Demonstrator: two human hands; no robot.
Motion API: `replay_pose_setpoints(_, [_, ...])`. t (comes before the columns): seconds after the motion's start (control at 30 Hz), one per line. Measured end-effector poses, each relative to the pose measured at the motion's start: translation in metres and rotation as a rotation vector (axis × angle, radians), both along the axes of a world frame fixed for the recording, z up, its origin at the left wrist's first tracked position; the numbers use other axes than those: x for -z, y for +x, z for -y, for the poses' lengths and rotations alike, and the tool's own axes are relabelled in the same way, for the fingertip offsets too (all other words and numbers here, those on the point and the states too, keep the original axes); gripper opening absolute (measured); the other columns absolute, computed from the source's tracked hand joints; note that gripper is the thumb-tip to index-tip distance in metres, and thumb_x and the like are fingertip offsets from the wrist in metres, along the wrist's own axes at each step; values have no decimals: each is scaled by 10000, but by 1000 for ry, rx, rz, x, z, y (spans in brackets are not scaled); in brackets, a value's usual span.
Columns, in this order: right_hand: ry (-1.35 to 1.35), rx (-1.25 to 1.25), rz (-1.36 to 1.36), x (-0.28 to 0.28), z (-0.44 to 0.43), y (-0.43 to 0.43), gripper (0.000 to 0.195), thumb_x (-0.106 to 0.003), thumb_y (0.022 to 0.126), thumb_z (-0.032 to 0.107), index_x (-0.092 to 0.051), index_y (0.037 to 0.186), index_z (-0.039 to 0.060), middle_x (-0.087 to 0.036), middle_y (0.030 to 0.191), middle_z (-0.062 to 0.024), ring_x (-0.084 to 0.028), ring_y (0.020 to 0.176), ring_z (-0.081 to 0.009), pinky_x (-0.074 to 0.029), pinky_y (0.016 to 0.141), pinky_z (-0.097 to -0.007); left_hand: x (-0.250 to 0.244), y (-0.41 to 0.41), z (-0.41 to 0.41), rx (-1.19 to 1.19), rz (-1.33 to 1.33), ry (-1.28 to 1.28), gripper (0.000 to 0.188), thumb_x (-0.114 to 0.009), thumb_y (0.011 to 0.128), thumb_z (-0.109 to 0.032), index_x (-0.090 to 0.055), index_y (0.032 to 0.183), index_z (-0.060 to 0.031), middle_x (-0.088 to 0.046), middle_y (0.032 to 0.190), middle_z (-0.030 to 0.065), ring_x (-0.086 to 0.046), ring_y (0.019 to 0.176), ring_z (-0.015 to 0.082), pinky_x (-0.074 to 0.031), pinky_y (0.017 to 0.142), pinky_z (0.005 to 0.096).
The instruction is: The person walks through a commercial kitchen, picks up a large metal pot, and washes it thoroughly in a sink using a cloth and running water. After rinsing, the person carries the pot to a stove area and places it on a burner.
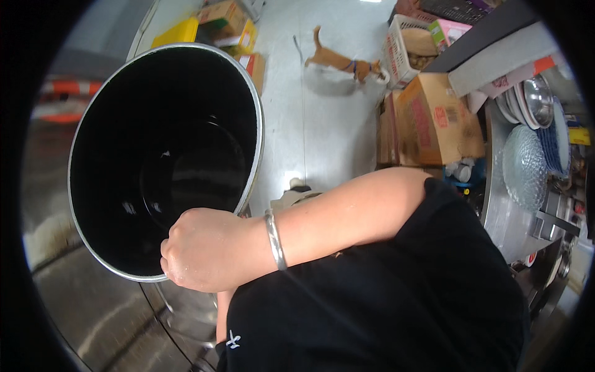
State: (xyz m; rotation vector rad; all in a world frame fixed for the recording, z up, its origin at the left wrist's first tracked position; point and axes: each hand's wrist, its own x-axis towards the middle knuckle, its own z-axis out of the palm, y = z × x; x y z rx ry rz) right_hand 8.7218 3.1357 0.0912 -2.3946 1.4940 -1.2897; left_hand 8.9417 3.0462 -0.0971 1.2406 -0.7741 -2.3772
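Observation:
A deep metal pot (259, 111) with a black lining and a silvery rim is tilted, its mouth facing me. Its inside is dark and glossy, with a few bright reflections. My right hand (204, 249) reaches across my body, curled over the pot's near rim. The back of this hand looks wet, and its fingertips are hidden. A silver bangle (275, 239) circles the right wrist. Below that hand, a bit of my left forearm (223, 314) shows. My left hand itself is out of sight behind the right one.
Stainless steel surfaces (107, 321) lie at lower left. An orange cat (332, 60) stands by a small bowl (382, 76) on the floor. Cardboard boxes (427, 121) and a white crate (397, 51) stand at right, beside a metal counter (499, 218) with glass plates (525, 167).

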Motion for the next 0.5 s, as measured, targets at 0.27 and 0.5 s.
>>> replay_pose_setpoints(0.27, [67,250,56,-21,135,-194,157,-657,757,168,-631,752,13,-637,713,-89,-671,684,-244,-537,612,-356,-14,-227,183,303,-49,13,381,-526,1023,-386,-589,1250,-87,-637,1226,63,-625,1120,189,-534,938,395])
replay_pose_setpoints(0.5, [133,281,-5,-31,248,-410,205,-617,880,217,-645,809,27,-653,792,-101,-682,798,-264,-545,710,-378,-23,-467,302,439,-118,-1,388,-526,1024,-392,-587,1256,-86,-634,1234,64,-623,1129,189,-533,948,397])
